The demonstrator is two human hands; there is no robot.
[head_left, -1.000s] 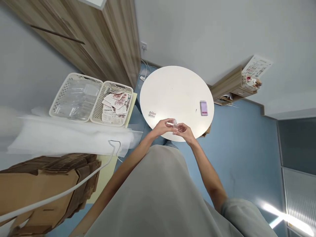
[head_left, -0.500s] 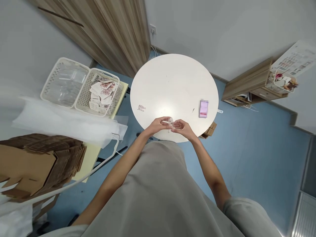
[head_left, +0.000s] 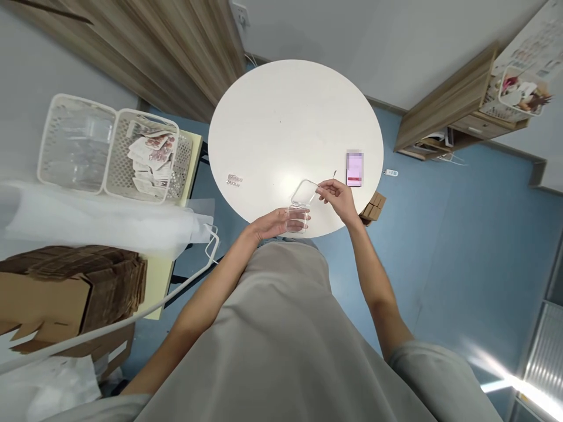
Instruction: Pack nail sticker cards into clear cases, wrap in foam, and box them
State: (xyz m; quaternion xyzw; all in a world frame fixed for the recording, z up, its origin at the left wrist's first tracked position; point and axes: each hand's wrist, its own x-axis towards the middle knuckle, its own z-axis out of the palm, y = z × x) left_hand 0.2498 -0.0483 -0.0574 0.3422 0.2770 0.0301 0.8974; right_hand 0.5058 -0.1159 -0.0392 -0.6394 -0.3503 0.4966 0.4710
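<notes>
A clear hinged plastic box is held over the near edge of the round white table, its lid swung up and away from me. My left hand supports the bottom half, fingers showing through the clear plastic. At the lid's right edge, my right hand pinches the rim between thumb and fingertips. Small beads or studs on a little sheet lie at the table's left. To the right sits a phone with a pinkish screen, and a tiny dark item is beside it.
The round white table stands in front of me. At left, white baskets hold clear plastic boxes and printed packets, near a translucent plastic roll and flattened cardboard. A wooden cabinet stands right; small cardboard boxes sit beside the table.
The clear box has gone from closed between both hands to opened out. My right hand has moved up and right with the lid, and the view has shifted slightly.
</notes>
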